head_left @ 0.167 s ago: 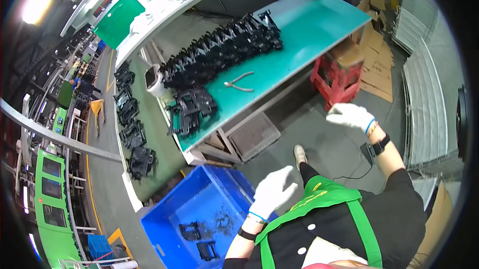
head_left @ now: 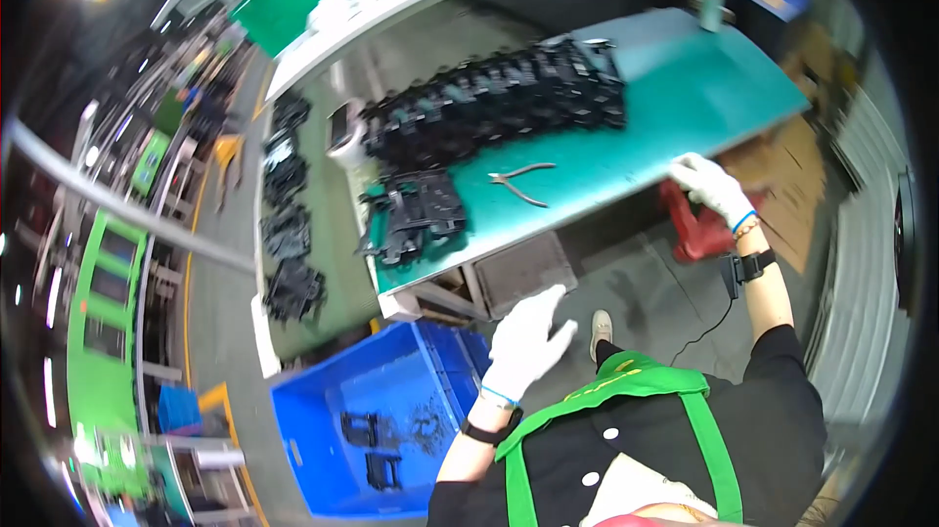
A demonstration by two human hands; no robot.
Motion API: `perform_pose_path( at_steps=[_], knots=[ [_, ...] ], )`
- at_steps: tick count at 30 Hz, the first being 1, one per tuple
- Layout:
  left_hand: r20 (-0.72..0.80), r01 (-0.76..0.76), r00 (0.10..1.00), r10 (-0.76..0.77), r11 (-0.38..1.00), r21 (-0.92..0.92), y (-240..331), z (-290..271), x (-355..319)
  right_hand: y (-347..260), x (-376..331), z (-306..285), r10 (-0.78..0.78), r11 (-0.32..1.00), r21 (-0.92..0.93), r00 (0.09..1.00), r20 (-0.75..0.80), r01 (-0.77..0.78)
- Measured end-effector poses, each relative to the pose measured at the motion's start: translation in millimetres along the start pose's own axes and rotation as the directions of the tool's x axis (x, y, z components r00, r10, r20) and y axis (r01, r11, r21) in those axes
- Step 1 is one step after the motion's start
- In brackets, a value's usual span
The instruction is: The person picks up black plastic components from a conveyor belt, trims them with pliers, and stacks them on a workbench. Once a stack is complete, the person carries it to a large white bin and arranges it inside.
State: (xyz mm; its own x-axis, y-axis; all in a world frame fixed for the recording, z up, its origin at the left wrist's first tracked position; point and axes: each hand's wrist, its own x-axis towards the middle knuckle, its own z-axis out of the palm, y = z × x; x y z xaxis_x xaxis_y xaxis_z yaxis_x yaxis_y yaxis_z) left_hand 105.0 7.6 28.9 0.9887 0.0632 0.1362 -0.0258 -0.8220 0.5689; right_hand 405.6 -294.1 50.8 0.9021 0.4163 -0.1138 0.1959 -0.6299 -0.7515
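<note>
Both hands wear white gloves and hold nothing. My left hand (head_left: 526, 343) is in the air to the right of the blue bin, thumb apart from the fingers. My right hand (head_left: 712, 191) is near the front edge of the green-topped table (head_left: 685, 87), its fingers loosely bent and a little blurred. Pliers (head_left: 523, 181) with spread handles lie on the table. Behind them is a long row of black plastic parts (head_left: 489, 107) packed closely together. More black parts (head_left: 419, 214) sit at the table's left front corner.
A conveyor belt (head_left: 337, 278) left of the table carries several black parts (head_left: 293, 289). The blue bin (head_left: 313, 419) below holds two black frames (head_left: 383, 471) and small scraps. A red stool (head_left: 694, 226) stands under the table's right end, near cardboard (head_left: 782, 195). A bottle (head_left: 711, 9) stands at the back.
The view has turned and shifted, so the table appears lower and further right. My hands have come closer to the table, and the right hand's fingers are more bent.
</note>
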Motion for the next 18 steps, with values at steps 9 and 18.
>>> perform_pose_path(
  at_steps=[9, 18],
  knots=[
    [-0.66, 0.278, 0.421, -0.622, 0.781, -0.559, -191, -52, 64, -79, 133, 122, -0.506, 0.824, 0.298, 0.863, 0.005, 0.481],
    [-0.633, 0.542, 0.33, -0.7, 0.689, -0.48, -325, -147, 108, -232, 129, 305, -0.726, 0.629, -0.103, 0.629, 0.278, 0.771]
  ],
)
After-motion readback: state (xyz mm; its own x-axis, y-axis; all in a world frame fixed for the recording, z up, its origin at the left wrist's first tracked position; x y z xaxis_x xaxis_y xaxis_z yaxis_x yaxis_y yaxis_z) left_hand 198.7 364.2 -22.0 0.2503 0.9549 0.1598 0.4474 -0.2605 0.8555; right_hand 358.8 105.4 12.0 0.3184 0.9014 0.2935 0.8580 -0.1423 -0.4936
